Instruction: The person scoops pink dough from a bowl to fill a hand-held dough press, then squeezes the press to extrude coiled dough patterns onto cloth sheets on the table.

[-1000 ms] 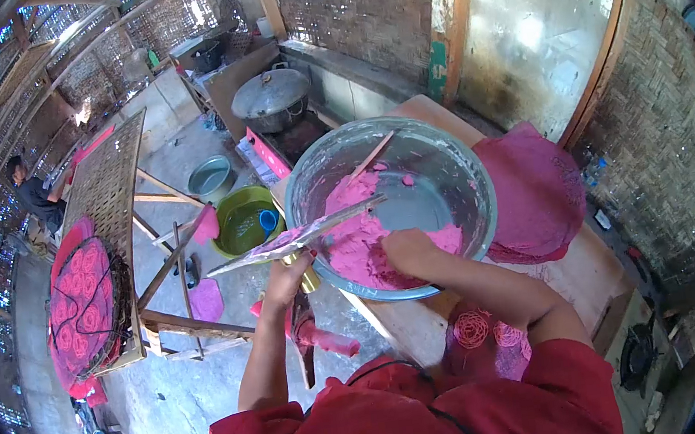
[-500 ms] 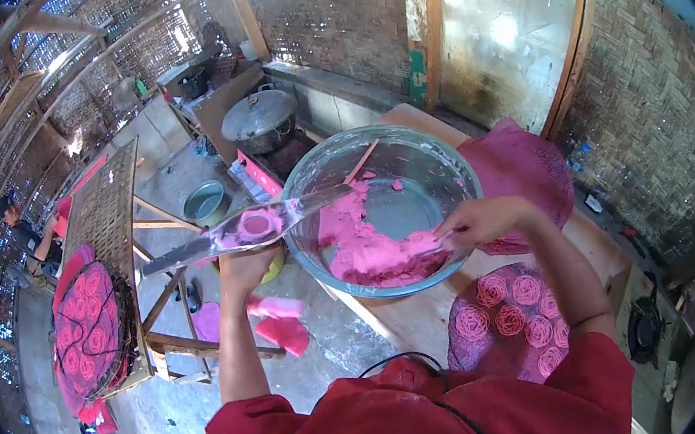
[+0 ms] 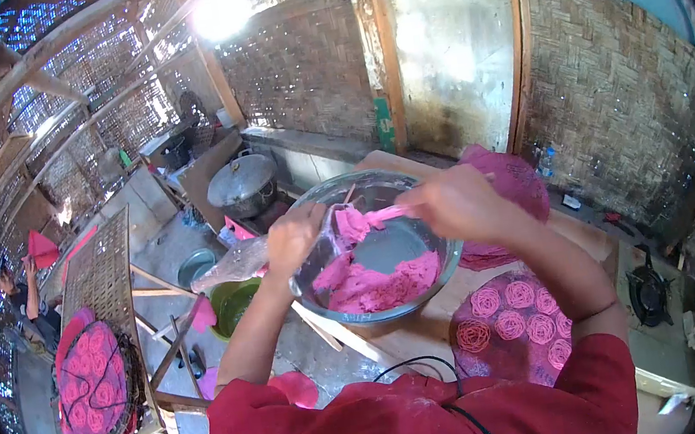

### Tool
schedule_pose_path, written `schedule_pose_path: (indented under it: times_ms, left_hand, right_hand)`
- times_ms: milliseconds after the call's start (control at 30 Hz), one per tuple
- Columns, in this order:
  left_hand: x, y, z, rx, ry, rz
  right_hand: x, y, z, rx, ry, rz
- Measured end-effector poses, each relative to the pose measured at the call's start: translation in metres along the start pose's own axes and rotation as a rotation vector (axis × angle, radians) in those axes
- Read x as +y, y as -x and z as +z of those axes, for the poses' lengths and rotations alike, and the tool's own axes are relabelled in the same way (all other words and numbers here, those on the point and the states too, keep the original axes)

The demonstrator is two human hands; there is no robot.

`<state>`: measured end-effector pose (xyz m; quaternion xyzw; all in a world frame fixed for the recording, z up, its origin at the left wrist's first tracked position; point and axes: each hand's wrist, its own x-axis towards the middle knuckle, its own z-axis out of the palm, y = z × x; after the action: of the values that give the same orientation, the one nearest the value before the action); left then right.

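Observation:
My left hand [image 3: 294, 236] is closed round a long, pale, pink-smeared press-like tool [image 3: 237, 262] at the left rim of a large grey basin [image 3: 455, 256]. A lump of pink dough [image 3: 353, 223] sits at the tool's opening. From the right, my right hand [image 3: 457, 202] grips a pink-coated utensil [image 3: 390, 214] that touches this lump. More pink dough [image 3: 385, 286] lies in the basin's lower part. A thin stick [image 3: 350, 193] leans at the far rim. Below my right forearm is a round mat [image 3: 500, 354] with several pink coils.
A stack of pink mats [image 3: 516, 189] lies right of the basin. A lidded pot [image 3: 243, 186], a green tub [image 3: 236, 305] and a woven rack [image 3: 101, 271] are left. A stove [image 3: 649, 290] is at right. Another person [image 3: 24, 297] is at far left.
My right hand has risen from the dough to the tool's opening. My left hand and the tool have moved right, over the basin rim. The view has tilted up and right.

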<state>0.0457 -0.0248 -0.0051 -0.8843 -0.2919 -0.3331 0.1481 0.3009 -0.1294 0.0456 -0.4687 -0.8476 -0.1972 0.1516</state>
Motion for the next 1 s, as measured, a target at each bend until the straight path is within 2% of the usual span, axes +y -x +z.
schedule_pose_path:
  times_ms: [33,100,200,267,333,367,467,533,733,767,867,1000]
  left_hand:
    - [0.002,-0.004,0.001,-0.001,0.002,0.011]
    - [0.005,-0.009,0.004,-0.076,0.092,0.042]
    - [-0.002,-0.007,0.003,-0.175,0.109,-0.016]
    - [-0.014,-0.007,0.002,-0.117,0.094,0.003]
    - [-0.028,-0.008,-0.003,-0.161,-0.068,-0.033]
    - [-0.033,-0.003,-0.003,0.007,-0.067,-0.115]
    - [-0.030,-0.004,-0.002,0.053,-0.087,-0.075]
    - [-0.020,-0.007,0.002,0.035,-0.085,-0.055]
    - [-0.004,-0.012,-0.014,0.160,-0.026,-0.159]
    - [-0.003,-0.012,-0.018,0.073,-0.038,-0.259]
    - [0.002,-0.010,-0.013,0.083,-0.076,-0.044]
    - [-0.010,0.001,0.008,0.061,-0.092,0.045]
  right_hand:
    - [-0.018,-0.004,0.001,0.003,0.002,0.010]
    - [-0.049,-0.006,0.006,0.086,0.351,-0.068]
    - [-0.061,0.007,0.021,0.127,0.353,-0.104]
    - [-0.054,0.018,0.011,0.156,0.326,-0.106]
    - [-0.047,0.031,-0.009,0.094,0.337,0.012]
    - [-0.045,0.032,-0.022,0.098,0.339,0.009]
    - [-0.037,0.026,-0.045,0.145,0.317,0.045]
    - [-0.042,0.014,-0.042,0.073,0.353,0.081]
    - [-0.050,0.006,-0.043,0.105,0.368,0.045]
    - [-0.050,0.004,-0.042,0.110,0.374,0.046]
    - [-0.051,-0.007,-0.024,0.207,0.275,-0.034]
    - [-0.062,0.001,0.010,0.087,0.263,-0.012]
